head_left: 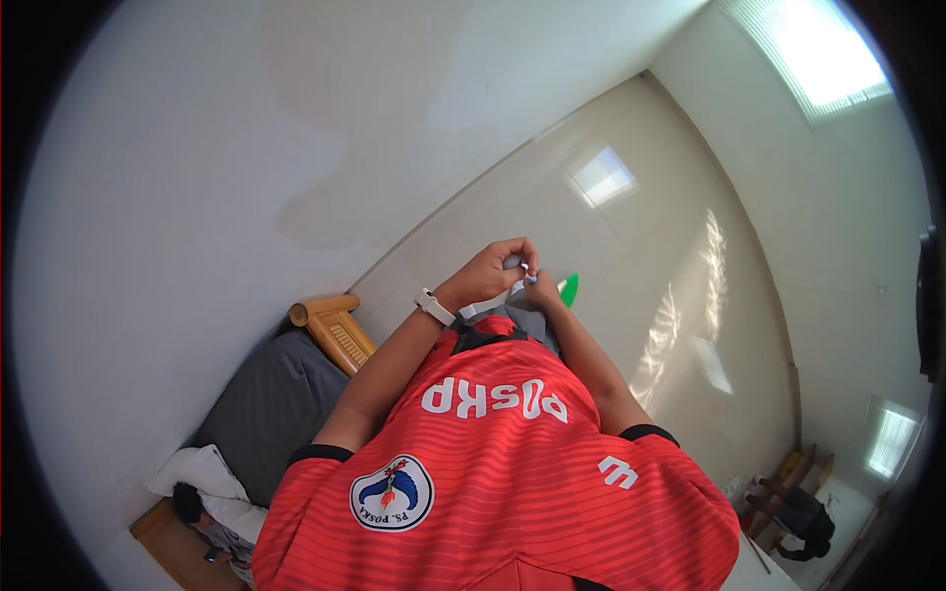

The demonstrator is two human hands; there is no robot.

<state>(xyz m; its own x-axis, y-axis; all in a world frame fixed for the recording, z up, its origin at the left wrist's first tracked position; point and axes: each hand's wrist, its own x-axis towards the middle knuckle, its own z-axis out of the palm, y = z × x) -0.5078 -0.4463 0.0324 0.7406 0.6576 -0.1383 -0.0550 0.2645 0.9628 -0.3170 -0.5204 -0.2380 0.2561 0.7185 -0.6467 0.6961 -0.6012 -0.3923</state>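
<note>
Both hands meet in front of my waist. My left hand point(488, 274), with a white watch point(434, 306) on its wrist, has its fingers curled in a pinch over a small pale thing point(530, 277). Right beside it, touching or nearly so, my right hand point(542, 290) is closed at the same small thing. Its kind is too small to make out. A grey rounded shape point(511, 262) shows at the left fingers. Just beyond the right hand, a bright green pointed thing point(569, 289) sticks out, mostly hidden behind the hand and my clothes.
On the left stands a bed with a dark grey sheet point(266, 414), a wooden bed end point(333, 330) and white pillows point(205, 473). One person point(222, 542) is at the lower left, another point(803, 517) at the lower right. Pale floor tiles point(631, 236) meet a white wall point(217, 148).
</note>
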